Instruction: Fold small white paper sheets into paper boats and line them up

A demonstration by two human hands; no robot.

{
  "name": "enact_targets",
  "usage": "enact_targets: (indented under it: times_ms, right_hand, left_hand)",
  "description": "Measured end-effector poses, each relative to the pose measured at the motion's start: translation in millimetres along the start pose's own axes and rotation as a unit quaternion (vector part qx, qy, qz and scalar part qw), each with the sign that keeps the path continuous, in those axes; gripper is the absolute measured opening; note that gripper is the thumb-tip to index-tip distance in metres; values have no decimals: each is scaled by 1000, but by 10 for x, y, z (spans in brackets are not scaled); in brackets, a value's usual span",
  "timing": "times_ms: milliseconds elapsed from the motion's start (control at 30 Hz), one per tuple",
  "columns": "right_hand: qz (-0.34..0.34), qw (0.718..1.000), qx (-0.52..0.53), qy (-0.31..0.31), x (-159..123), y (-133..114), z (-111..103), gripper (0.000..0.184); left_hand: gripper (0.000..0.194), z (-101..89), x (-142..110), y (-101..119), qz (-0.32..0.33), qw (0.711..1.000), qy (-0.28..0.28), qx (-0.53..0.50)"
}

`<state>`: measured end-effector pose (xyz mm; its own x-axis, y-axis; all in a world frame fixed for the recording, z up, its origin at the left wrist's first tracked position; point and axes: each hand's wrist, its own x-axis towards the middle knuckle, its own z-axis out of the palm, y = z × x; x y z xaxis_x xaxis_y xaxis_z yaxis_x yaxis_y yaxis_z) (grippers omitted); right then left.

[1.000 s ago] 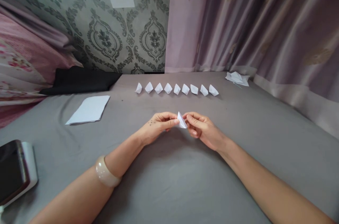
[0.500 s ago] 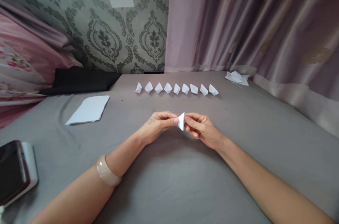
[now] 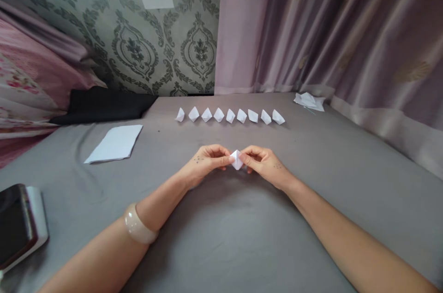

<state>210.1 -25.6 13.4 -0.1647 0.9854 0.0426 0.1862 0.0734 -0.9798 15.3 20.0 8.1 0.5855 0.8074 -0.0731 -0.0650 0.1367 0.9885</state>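
A small folded white paper piece (image 3: 236,160), diamond-shaped from here, is pinched between my two hands above the grey cloth. My left hand (image 3: 210,162) grips its left corner between thumb and fingers; a pale bangle (image 3: 139,226) circles that forearm. On the opposite corner, my right hand (image 3: 265,164) is closed with the thumb in front. The fingertips behind the paper are partly hidden. Beyond the hands stands a row of several small folded paper shapes (image 3: 218,115), spaced apart from one another.
A stack of white paper (image 3: 114,144) lies to the left. Loose paper scraps (image 3: 309,101) sit at the back right by the curtain (image 3: 346,44). A dark-screened device (image 3: 17,228) rests at the lower left, and black cloth (image 3: 104,104) lies at the back left.
The folded paper has turned from a narrow triangle into a diamond facing me. My right hand's fingers have curled in behind it, and its thumb now presses on the right corner.
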Motion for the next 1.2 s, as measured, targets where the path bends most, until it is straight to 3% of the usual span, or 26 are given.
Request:
enact_targets:
  times_ms: [167,433,633,800,1033,1200]
  right_hand:
    - [-39,997,5,68,14,10,64,23]
    - [-17,989,50,141,20,13,157,23]
    - [-21,985,99,143,26,31,191,33]
    - [-21,989,86,120,28,56,191,29]
    - [75,987,133,43,4,25,224,29]
    - [104,985,119,66,15,-10,251,30]
  left_hand:
    - [22,74,-9,2,46,997,53,-16]
    - [22,140,-3,-20,94,990,106,-18]
    - [33,158,-14,1,68,993,91,-36]
    - [25,163,-34,35,33,996,79,25]
    - [21,125,-13,-3,21,995,100,-11]
    - [25,160,-11,8,12,992,119,34]
